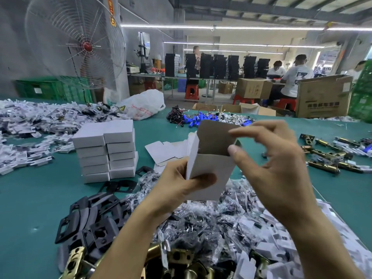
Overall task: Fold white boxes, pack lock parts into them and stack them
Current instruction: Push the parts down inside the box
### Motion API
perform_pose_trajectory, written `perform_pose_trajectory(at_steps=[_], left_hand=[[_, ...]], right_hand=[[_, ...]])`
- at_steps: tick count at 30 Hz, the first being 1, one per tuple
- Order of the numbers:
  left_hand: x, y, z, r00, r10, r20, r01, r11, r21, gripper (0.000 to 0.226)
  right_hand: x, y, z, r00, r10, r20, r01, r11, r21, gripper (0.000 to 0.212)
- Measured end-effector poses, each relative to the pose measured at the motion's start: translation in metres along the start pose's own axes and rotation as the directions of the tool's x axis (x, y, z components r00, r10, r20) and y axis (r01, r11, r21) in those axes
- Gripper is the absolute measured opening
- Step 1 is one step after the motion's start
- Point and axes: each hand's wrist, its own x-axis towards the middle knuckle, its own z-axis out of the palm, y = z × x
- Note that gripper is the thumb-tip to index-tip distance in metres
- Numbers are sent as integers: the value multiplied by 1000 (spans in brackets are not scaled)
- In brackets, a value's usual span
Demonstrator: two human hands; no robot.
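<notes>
My left hand (179, 186) grips a white box (209, 166) by its lower part, thumb across the front face. The box stands upright in the air with its top open and the brown inside showing. My right hand (275, 158) is at the open top, thumb and forefinger on either side of the raised top flap (216, 133). Two stacks of closed white boxes (106, 150) stand on the green table to the left. Flat unfolded box blanks (167, 150) lie behind the held box. Bagged lock parts (211, 222) are heaped below my hands.
Black strike plates (90, 216) and brass parts (177, 264) lie at the near left. Brass latch bolts (330, 156) lie at the right, blue batteries (201, 119) at the back, more bagged parts (36, 121) at the far left. A big fan, cartons and seated workers are beyond the table.
</notes>
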Motion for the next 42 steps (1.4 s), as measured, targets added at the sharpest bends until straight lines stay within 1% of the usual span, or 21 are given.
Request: perform_pose_trajectory(at_steps=[1,2,4,6,8,11,14,17,19,21,22,24,26,28,30,32,34,36,39,40,42], left_hand=[[0,1,-1,1000,-7,-17,6,999,-34,35],[-1,2,-1,999,-20,-29,18,998,-65,34],[-1,3,-2,999,-44,-12,42,992,-120,31],[-2,4,-3,997,-56,46,64,979,-192,33],[-3,4,-3,995,-61,76,77,972,-223,37],[-2,2,-2,992,-70,106,88,980,-180,33],[0,-4,-2,990,-101,98,115,983,-144,23],[0,-8,-1,986,-132,101,136,990,-35,36],[1,-10,0,987,-142,76,134,986,97,43],[3,-11,-1,995,-88,-45,98,945,311,43],[4,-12,-2,992,-38,-116,81,919,386,46],[4,-12,-4,978,54,-199,36,905,424,57],[4,-13,-5,972,126,-200,-22,891,453,58],[4,-14,-4,973,154,-171,-55,876,479,49],[4,-16,-4,977,143,-157,-58,891,449,35],[4,-16,-3,985,105,-140,-39,910,413,24],[4,-15,-1,988,72,-135,-16,926,377,21],[4,-14,-2,990,49,-136,0,941,338,20],[3,-10,-2,992,23,-123,12,963,271,22],[3,-9,-2,994,15,-110,13,967,254,24],[3,-7,0,997,10,-77,7,975,221,27]], right_hand=[[0,4,-2,999,13,-44,-11,999,40,25],[1,7,-3,999,33,-37,-29,994,102,26],[0,11,-2,994,72,77,-91,955,281,26],[-1,14,4,978,95,187,-169,886,432,31],[-3,17,10,969,99,225,-200,851,485,40],[-6,23,18,963,97,250,-225,801,555,47],[-8,31,20,954,100,284,-243,811,532,38],[-10,39,21,928,108,356,-276,843,462,24],[-11,46,23,914,128,385,-277,891,361,27],[-14,52,26,894,155,420,-279,926,254,30],[-14,55,27,885,179,431,-298,927,227,29],[-14,60,25,863,226,452,-363,899,243,28],[-13,62,22,843,237,483,-392,886,249,28],[-12,62,20,824,226,520,-392,890,234,26],[-12,62,19,809,216,546,-399,885,240,25],[-11,62,18,810,216,545,-392,890,230,22],[-10,60,18,843,202,499,-344,915,212,19],[-10,57,21,892,183,414,-324,897,300,20],[-10,52,23,946,151,288,-283,817,502,28],[-10,49,23,952,143,270,-271,802,532,29],[-10,45,24,952,128,278,-263,809,526,27]])
